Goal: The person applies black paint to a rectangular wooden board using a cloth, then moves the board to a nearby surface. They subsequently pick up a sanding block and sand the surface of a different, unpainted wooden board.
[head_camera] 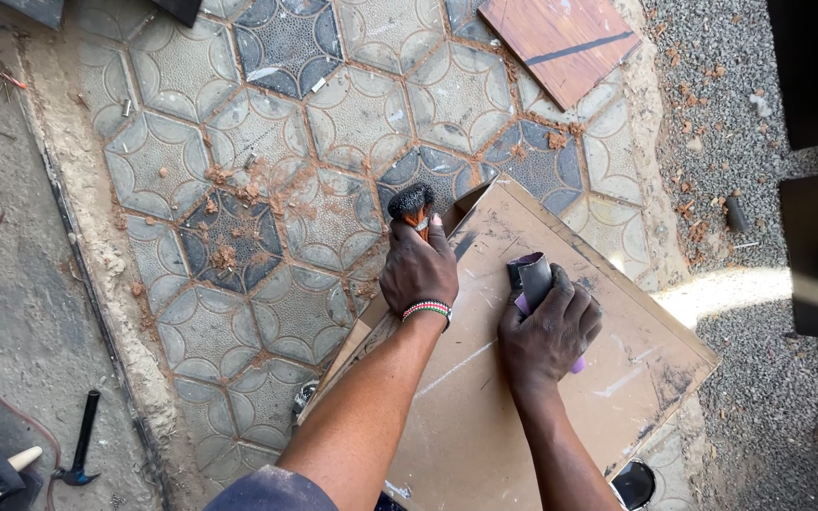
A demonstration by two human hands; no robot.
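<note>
Sandpaper (532, 280), a folded dark and purple sheet, sits pressed under my right hand (549, 331), fingers curled over it, against a brown board (485, 397) tilted over the patterned paving tiles (239, 237). My left hand (417, 270) is closed around a small brush (412, 202) with dark bristles at the board's upper edge. Pale scuffs and dust streak the board, so sanding looks partly done; much of its surface remains dull and marked. Reddish sawdust (257, 185) lies scattered on the tiles. A hammer (80, 440) rests well apart, lower left.

Brown board (523, 378), grey patterned paving (239, 189)
</note>
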